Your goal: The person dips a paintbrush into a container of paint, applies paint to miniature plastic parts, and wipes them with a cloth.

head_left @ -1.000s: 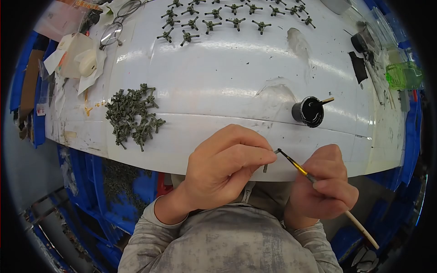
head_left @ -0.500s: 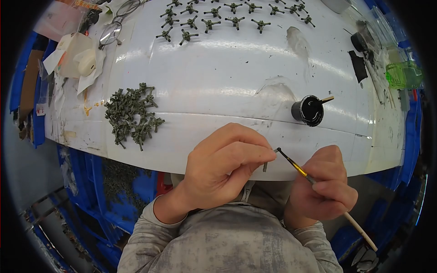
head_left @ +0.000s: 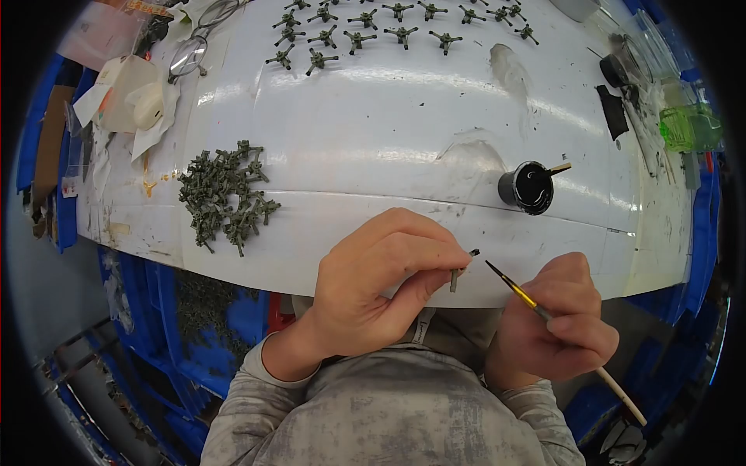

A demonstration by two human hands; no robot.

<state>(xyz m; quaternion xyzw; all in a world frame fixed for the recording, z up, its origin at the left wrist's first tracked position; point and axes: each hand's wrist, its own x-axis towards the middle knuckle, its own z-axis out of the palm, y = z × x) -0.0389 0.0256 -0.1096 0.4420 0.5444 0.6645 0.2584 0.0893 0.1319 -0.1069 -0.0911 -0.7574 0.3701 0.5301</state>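
Observation:
Between the thumb and fingers of my left hand [head_left: 386, 283] is a small dark green part [head_left: 454, 279], mostly covered by the fingers; one end that pokes out is black. My right hand [head_left: 556, 322] grips a fine paintbrush [head_left: 522, 295] with a gold ferrule and a pale wooden handle. The brush's black tip is a short way right of the part, not touching it. Beyond my right hand stands a small pot of black paint [head_left: 535, 189] with a stick in it. A heap of similar green parts [head_left: 221, 194] lies on the table to the left.
Rows of green parts with black ends [head_left: 360, 41] stand at the table's far side. Eyeglasses [head_left: 189, 56] and a white mask [head_left: 148, 109] lie far left. A green bottle [head_left: 688, 129] and black cloth [head_left: 612, 113] are at right. Blue bins [head_left: 206, 342] sit below the table edge.
The brush tip has drawn back from the green part, moving right and slightly down with my right hand. The part's end now shows black. My left hand has barely shifted.

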